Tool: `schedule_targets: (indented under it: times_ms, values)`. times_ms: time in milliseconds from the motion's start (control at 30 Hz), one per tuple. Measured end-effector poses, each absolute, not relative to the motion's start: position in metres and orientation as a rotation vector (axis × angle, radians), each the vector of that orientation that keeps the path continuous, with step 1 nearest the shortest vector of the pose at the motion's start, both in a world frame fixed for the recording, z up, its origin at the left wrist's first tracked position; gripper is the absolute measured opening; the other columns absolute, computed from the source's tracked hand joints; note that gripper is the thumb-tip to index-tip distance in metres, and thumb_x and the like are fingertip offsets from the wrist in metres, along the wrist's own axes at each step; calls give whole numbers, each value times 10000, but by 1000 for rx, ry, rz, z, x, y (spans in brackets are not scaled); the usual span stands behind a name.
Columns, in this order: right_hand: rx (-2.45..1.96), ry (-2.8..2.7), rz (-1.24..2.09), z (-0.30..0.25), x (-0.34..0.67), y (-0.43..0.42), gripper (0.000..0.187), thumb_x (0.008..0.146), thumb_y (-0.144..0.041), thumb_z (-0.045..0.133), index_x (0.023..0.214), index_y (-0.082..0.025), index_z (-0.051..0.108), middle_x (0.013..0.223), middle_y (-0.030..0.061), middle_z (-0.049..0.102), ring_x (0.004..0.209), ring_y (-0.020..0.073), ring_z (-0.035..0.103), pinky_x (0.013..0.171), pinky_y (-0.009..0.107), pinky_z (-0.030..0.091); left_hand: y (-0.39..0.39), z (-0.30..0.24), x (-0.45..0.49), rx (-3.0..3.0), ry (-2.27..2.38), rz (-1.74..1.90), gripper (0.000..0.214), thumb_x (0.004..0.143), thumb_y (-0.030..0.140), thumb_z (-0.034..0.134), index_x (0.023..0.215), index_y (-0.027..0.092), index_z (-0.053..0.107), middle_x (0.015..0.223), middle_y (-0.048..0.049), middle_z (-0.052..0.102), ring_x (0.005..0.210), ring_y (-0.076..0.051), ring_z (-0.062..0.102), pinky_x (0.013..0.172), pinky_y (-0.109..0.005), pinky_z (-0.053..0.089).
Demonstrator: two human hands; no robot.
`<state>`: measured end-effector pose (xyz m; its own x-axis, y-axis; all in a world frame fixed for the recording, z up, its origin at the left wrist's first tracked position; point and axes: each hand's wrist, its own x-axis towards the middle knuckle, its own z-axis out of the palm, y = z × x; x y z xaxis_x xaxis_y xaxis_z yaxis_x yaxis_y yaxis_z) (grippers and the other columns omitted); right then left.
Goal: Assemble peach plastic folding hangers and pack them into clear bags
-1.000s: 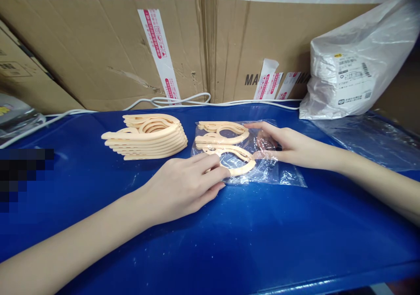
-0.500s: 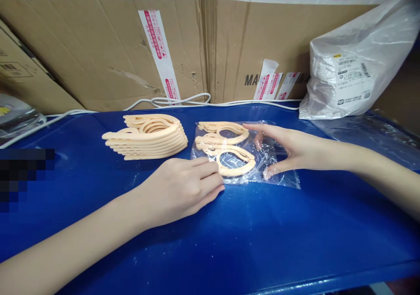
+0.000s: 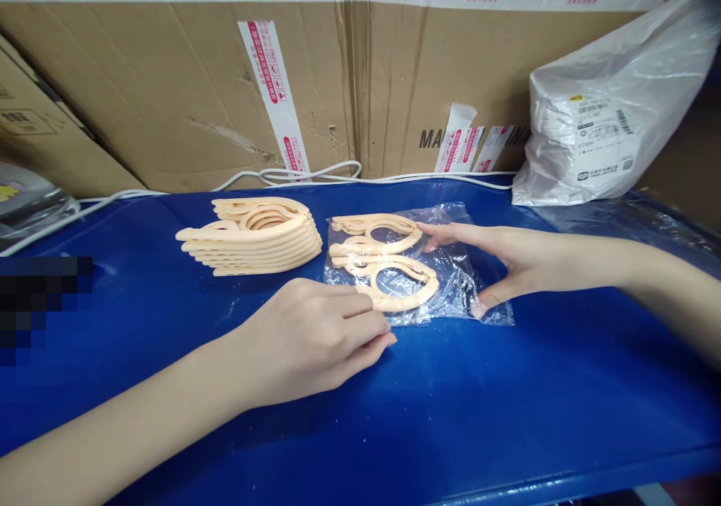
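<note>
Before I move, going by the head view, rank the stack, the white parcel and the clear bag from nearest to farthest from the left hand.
1. Clear bag: nearest, its near left edge under the fingers of the left hand.
2. Stack: just beyond the hand, on the left, apart from it.
3. White parcel: farthest, at the back right.

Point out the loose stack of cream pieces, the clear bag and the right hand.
Loose stack (image 3: 257,246): head view, on the layered front edges.
Clear bag (image 3: 454,279): head view, on bare film right of the pieces inside.
Right hand (image 3: 511,255): head view, on the back of the hand.
</note>
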<state>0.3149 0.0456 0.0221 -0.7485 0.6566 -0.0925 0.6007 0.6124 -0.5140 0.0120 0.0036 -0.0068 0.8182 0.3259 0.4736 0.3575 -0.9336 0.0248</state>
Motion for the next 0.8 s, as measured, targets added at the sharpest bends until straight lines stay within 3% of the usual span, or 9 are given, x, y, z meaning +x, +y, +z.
schedule_targets:
  times_ms: [167, 267, 400, 500, 600, 700, 800]
  values:
    - [-1147, -2780, 670, 24, 330, 47, 998, 760, -492, 777, 1581, -364, 224, 1625, 26, 293, 1459, 333, 326, 1186, 481, 331, 1, -1, 10, -2909, -529, -693, 149, 945, 223, 600, 855, 190, 714, 713, 41, 708, 596, -121, 649, 520, -287, 453]
    - [-1174, -2793, 578, 25, 344, 52, 1007, 778, -474, 768, 1591, -366, 185, 1627, 34, 278, 1452, 346, 336, 1177, 466, 353, 2, 16, 8, -2929, -549, -672, 167, 964, 218, 565, 864, 198, 698, 757, 39, 712, 632, -113, 656, 544, -267, 472]
    - [-1250, -2817, 517, 25, 360, 59, 993, 778, -484, 763, 1588, -373, 200, 1573, 56, 390, 1335, 380, 499, 1035, 466, 512, 17, 54, -11, -2875, -811, -697, 195, 977, 310, 538, 1066, 229, 691, 1081, -1, 708, 960, -147, 662, 808, -271, 526]
    - [-1326, -2790, 481, 27, 362, 61, 883, 834, -520, 695, 1577, -381, 239, 1457, 60, 548, 1193, 350, 619, 900, 445, 578, 42, 73, -49, -2753, -1055, -595, 497, 911, 512, 596, 1326, 240, 578, 1320, -23, 608, 1164, -219, 583, 986, -386, 470]
    - [-1350, -2738, 394, 30, 357, 59, 733, 888, -552, 611, 1537, -336, 348, 1304, 74, 662, 1052, 319, 680, 815, 427, 580, 71, 75, -98, -2732, -1134, -352, 819, 793, 670, 596, 1472, 243, 427, 1340, -48, 597, 1116, -284, 606, 911, -487, 471]
    - [-1398, -2682, 222, 35, 348, 56, 673, 886, -620, 563, 1481, -338, 430, 1201, 58, 709, 932, 304, 698, 729, 441, 566, 93, 68, -133, -2755, -1122, -240, 886, 727, 615, 695, 1480, 246, 410, 1285, -50, 650, 1014, -241, 648, 853, -424, 498]
    - [-1435, -2653, 53, 38, 340, 55, 658, 880, -676, 513, 1437, -326, 486, 1150, 66, 720, 872, 304, 692, 687, 453, 545, 101, 62, -143, -2778, -1170, -207, 842, 706, 590, 719, 1426, 219, 489, 1171, -20, 709, 905, -170, 680, 864, -400, 509]
